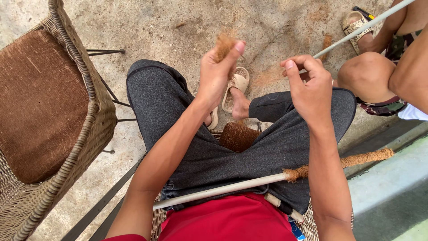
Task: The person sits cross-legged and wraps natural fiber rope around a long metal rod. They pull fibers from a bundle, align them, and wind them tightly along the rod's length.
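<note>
One tuft of brown coconut fibre (224, 46) sits pinched in the left hand (217, 73), raised over the concrete floor (178, 27) at twelve o'clock. At three o'clock from it, the right hand (312, 87) has its fingers curled shut, gripping strands too fine to make out. Across the lap at six o'clock lies a pale rod (223, 189), its right end wrapped in fibre rope (356, 159). A wicker chair (53, 129) stands at nine o'clock.

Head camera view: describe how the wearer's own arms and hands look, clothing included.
Both forearms are bare from elbow to wrist, with no sleeves reaching them. The left hand and right hand wear no gloves, rings, watch or bracelets. Fingernails are short and unpainted. A red shirt and dark grey shorts are worn.
</note>
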